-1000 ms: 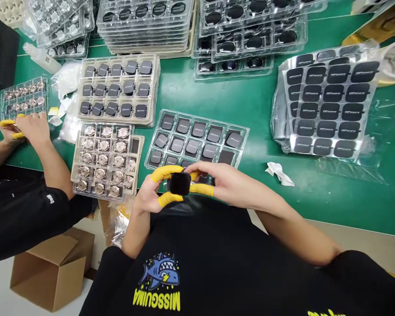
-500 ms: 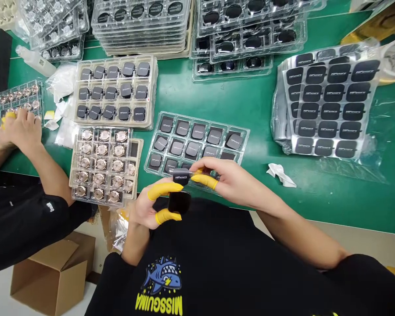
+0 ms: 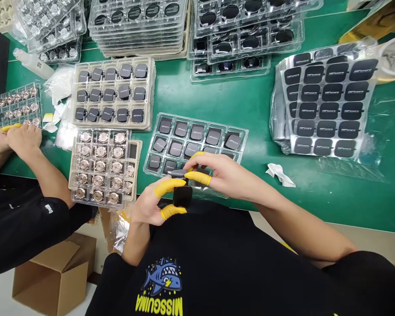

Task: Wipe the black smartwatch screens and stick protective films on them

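My left hand (image 3: 156,201), with yellow finger cots on thumb and finger, pinches a dark, glossy, square screen (image 3: 183,197) by its edges. Just above it, my right hand (image 3: 213,174), also in yellow finger cots, grips a dark lettered protective film (image 3: 178,174) between thumb and fingers. The film is tilted nearly edge-on to me; whether it touches the screen I cannot tell. Behind my hands lies a clear plastic tray (image 3: 202,117) with square dark pieces bearing the same lettering in its pockets. My right hand hides part of its near row.
Sheets of lettered films (image 3: 329,109) lie at the right, near a crumpled white paper (image 3: 281,174). Trays of watch parts (image 3: 100,166) and a stack of lettered pieces (image 3: 113,94) stand left. Other tray stacks line the back. A co-worker's hands (image 3: 23,139) work at far left.
The film in my right hand has tipped from facing me to nearly edge-on and moved slightly left. The screen has turned and risen a little. The co-worker's hands have shifted nearer the table edge.
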Demonstrator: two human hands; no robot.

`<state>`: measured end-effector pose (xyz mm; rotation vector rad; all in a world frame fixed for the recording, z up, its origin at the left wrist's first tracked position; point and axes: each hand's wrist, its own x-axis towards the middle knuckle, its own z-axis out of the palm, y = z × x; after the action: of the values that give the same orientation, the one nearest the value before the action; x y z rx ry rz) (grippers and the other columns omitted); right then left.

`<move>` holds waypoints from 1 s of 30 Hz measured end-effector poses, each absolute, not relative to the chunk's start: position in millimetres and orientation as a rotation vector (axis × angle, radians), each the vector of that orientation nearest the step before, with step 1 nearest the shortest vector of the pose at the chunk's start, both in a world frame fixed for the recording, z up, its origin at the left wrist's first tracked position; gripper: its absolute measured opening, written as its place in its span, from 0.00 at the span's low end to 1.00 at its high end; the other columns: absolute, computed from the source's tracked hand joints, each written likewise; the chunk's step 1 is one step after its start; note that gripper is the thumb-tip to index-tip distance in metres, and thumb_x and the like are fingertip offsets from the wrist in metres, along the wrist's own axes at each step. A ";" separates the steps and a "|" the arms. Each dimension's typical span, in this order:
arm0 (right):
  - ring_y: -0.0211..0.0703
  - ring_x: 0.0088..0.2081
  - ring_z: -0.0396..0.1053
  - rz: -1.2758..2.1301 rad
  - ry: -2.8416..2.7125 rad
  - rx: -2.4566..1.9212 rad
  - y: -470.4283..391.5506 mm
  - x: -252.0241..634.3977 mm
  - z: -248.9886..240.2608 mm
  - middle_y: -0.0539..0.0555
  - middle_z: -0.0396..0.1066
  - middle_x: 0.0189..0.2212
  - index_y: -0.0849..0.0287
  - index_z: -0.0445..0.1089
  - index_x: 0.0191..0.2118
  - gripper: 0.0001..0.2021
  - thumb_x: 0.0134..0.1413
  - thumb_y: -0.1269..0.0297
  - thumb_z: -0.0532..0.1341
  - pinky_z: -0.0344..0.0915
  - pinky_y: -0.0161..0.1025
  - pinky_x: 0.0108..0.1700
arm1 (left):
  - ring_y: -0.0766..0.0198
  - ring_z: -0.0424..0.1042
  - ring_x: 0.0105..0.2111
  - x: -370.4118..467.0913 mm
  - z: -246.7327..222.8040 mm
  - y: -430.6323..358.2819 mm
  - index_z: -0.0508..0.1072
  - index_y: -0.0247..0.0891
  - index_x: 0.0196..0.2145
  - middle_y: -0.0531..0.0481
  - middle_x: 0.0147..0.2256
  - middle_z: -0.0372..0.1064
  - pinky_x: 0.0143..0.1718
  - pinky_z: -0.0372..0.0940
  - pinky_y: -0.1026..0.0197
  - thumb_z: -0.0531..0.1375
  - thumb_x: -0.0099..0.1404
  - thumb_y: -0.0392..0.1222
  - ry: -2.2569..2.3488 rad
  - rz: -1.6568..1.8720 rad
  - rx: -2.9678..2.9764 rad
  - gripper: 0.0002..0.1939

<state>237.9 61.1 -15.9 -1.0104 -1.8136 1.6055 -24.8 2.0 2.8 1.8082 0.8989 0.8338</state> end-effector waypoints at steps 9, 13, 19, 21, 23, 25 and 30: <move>0.49 0.41 0.74 1.825 -1.805 -0.956 77.8 236.0 -17.6 0.53 0.79 0.38 0.53 0.77 0.40 0.09 0.67 0.55 0.64 0.69 0.45 0.45 | 0.57 0.81 0.38 -21.3 0.9 8.6 0.75 0.41 0.68 0.44 0.43 0.82 0.42 0.79 0.57 0.73 0.72 0.56 0.812 0.814 1.890 0.32; 0.48 0.40 0.73 1.875 -1.748 -0.927 78.4 233.8 -17.8 0.53 0.78 0.38 0.53 0.74 0.37 0.08 0.66 0.56 0.65 0.69 0.45 0.45 | 0.58 0.81 0.38 -20.5 -1.2 7.7 0.76 0.42 0.67 0.45 0.43 0.82 0.42 0.79 0.58 0.73 0.72 0.57 0.815 0.814 1.840 0.32; 0.48 0.39 0.71 1.742 -1.647 -1.019 82.1 234.4 -21.7 0.53 0.76 0.37 0.53 0.72 0.36 0.12 0.68 0.52 0.65 0.68 0.46 0.44 | 0.56 0.85 0.45 -24.3 -5.0 3.2 0.77 0.44 0.68 0.42 0.51 0.84 0.48 0.81 0.58 0.75 0.70 0.56 0.813 0.858 1.735 0.33; 0.49 0.40 0.72 1.686 -1.581 -1.082 86.7 239.8 -20.1 0.54 0.77 0.38 0.52 0.72 0.36 0.13 0.68 0.50 0.67 0.69 0.46 0.45 | 0.56 0.86 0.46 -27.1 -7.5 1.7 0.77 0.45 0.67 0.42 0.51 0.85 0.49 0.81 0.59 0.75 0.70 0.55 0.823 0.871 1.694 0.33; 0.50 0.41 0.73 1.585 -1.489 -1.147 90.7 248.5 -14.5 0.55 0.78 0.39 0.52 0.72 0.36 0.15 0.67 0.48 0.70 0.70 0.48 0.46 | 0.54 0.86 0.48 -30.2 -11.6 0.4 0.78 0.44 0.66 0.42 0.52 0.85 0.51 0.82 0.58 0.76 0.69 0.55 0.851 0.876 1.687 0.33; 0.52 0.44 0.75 1.428 -1.379 -1.213 91.1 258.6 -3.9 0.55 0.78 0.41 0.50 0.72 0.37 0.16 0.66 0.47 0.72 0.71 0.50 0.48 | 0.52 0.87 0.50 -32.9 -17.5 -0.9 0.79 0.43 0.65 0.40 0.52 0.86 0.52 0.82 0.57 0.77 0.68 0.56 0.886 0.890 1.687 0.33; 0.54 0.47 0.76 1.303 -1.278 -1.204 74.4 272.3 35.0 0.55 0.77 0.44 0.47 0.73 0.38 0.16 0.69 0.43 0.72 0.74 0.51 0.49 | 0.55 0.88 0.43 -32.8 -32.5 -2.0 0.79 0.41 0.65 0.42 0.49 0.85 0.48 0.83 0.58 0.75 0.68 0.61 0.966 0.931 1.540 0.34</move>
<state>272.3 74.4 35.0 -1.2038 -1.2776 1.3029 -32.8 -2.0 -32.5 1.5402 0.9660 0.9310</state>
